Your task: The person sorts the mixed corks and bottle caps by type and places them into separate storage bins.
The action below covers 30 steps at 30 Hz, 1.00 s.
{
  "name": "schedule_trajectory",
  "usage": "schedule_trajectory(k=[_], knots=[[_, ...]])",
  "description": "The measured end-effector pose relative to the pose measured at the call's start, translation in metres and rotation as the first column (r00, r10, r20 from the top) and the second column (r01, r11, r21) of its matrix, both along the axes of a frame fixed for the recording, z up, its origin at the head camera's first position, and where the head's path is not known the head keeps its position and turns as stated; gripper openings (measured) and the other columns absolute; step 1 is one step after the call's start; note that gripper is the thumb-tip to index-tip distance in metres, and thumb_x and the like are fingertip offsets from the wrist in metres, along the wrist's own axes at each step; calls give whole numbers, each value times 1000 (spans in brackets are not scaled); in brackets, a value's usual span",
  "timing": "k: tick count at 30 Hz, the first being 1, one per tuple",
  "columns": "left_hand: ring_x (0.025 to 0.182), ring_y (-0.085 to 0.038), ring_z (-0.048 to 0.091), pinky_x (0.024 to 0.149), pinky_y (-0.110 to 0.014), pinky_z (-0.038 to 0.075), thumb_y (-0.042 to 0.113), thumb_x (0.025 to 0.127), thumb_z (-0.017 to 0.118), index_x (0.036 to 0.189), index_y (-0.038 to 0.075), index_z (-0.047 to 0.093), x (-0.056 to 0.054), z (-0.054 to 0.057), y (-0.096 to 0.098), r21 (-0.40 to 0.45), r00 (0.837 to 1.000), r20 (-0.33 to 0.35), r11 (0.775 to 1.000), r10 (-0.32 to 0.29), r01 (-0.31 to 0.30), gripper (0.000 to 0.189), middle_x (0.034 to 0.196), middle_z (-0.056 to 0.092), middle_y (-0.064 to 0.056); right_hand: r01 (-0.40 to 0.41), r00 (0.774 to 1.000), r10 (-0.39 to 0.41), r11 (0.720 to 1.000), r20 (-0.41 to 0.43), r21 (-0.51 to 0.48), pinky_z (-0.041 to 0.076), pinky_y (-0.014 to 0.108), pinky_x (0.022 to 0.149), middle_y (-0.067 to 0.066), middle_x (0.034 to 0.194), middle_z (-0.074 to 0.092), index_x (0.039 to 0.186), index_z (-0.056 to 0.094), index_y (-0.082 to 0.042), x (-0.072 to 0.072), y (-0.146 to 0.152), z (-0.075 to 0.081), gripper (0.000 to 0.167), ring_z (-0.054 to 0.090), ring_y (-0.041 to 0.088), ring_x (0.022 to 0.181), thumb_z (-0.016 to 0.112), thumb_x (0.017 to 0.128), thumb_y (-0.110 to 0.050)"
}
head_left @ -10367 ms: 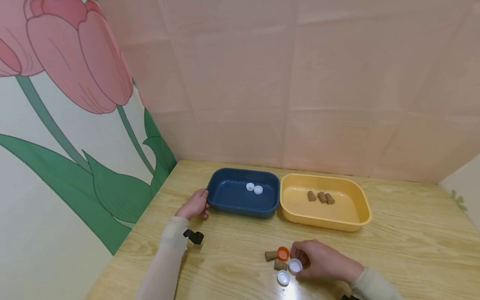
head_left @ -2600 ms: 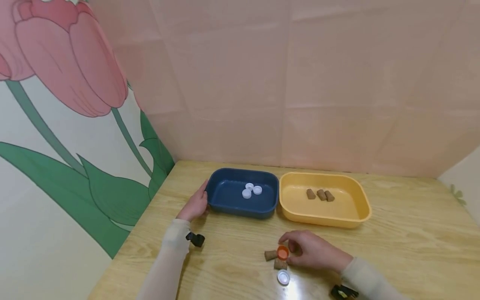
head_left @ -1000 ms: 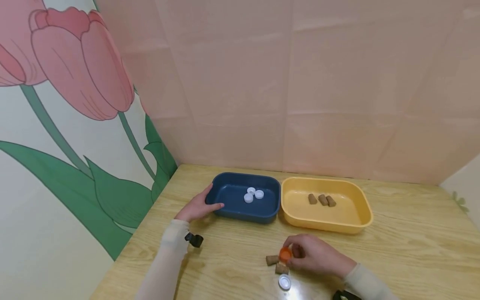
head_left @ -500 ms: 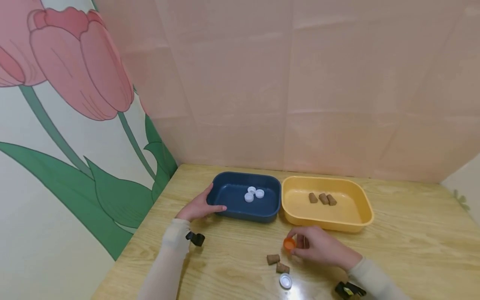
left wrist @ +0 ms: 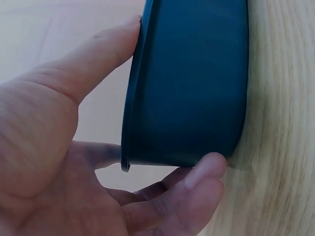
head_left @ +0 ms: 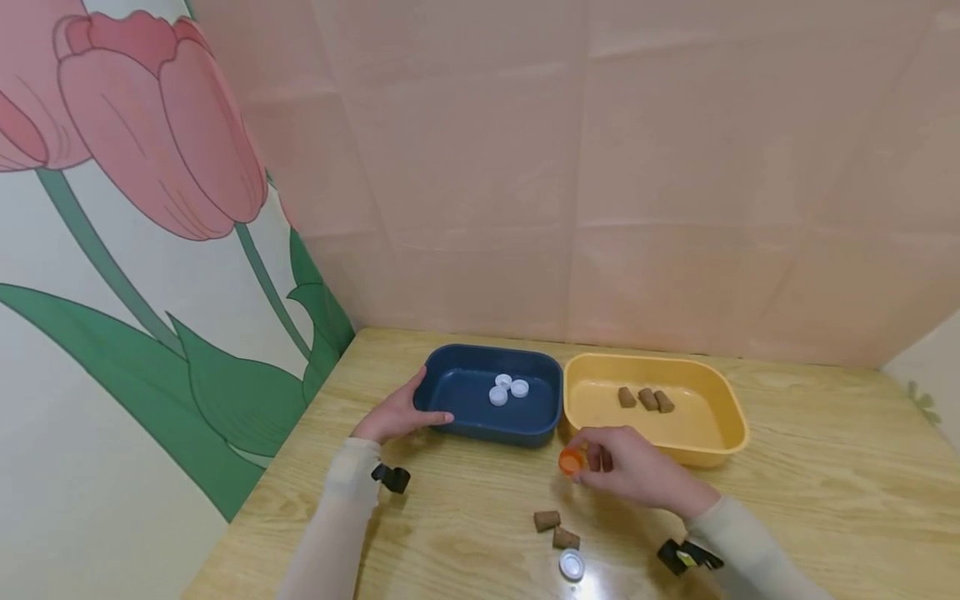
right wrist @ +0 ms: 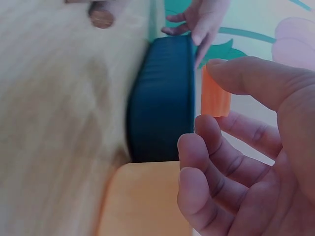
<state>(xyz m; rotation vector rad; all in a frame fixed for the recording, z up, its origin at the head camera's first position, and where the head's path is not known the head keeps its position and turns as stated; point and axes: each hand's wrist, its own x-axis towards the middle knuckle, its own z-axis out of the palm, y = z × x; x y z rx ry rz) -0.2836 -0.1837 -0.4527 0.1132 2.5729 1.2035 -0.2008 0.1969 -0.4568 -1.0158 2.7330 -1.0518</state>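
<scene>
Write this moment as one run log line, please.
right hand: pinches orange cap; left hand: holds blue tray; blue tray: three white caps; yellow tray: three corks; table: two corks, pale cap

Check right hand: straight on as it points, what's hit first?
Probably the near wall of the dark blue tray, orange bottle cap leading; height is unclear, so it might pass over.

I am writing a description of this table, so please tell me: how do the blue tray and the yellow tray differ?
The blue tray holds three white caps; the yellow tray holds three corks. The left hand grips the blue tray, but the yellow tray is not gripped. Both have rounded corners and stand on the table.
</scene>
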Motion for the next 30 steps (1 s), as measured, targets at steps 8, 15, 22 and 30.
schedule_trajectory(k=[8,15,22,30], knots=[[116,-31,54,88,-44,55,43,83,82,163,20,10,3,6,2,-46,1000,-4,999,-7,6,110,163,23,-18,37,999,-37,999,-16,24,47,23,55,-13,70,56,109,69,-19,-13,-13,21,23,51,4,59,76,89,-25],[105,-30,57,84,-41,53,43,82,82,163,20,9,2,8,3,-49,1000,-5,999,-13,13,111,162,25,-18,50,999,-50,998,13,26,48,24,55,-11,74,59,110,68,-21,-24,-25,35,21,54,8,61,75,91,-26],[121,-33,55,94,-47,53,42,82,82,163,19,9,3,11,5,-35,1000,-11,999,-8,8,111,163,22,-19,68,997,-69,997,34,24,45,25,53,-7,74,59,114,67,-17,-35,-33,47,29,54,12,61,76,90,-30],[116,-31,58,91,-46,54,41,82,83,163,17,8,5,10,3,-5,1000,3,1000,-22,22,112,163,21,-20,57,998,-58,997,21,48,45,26,52,-6,75,59,114,67,-13,-54,-45,51,29,52,11,59,76,90,-29]])
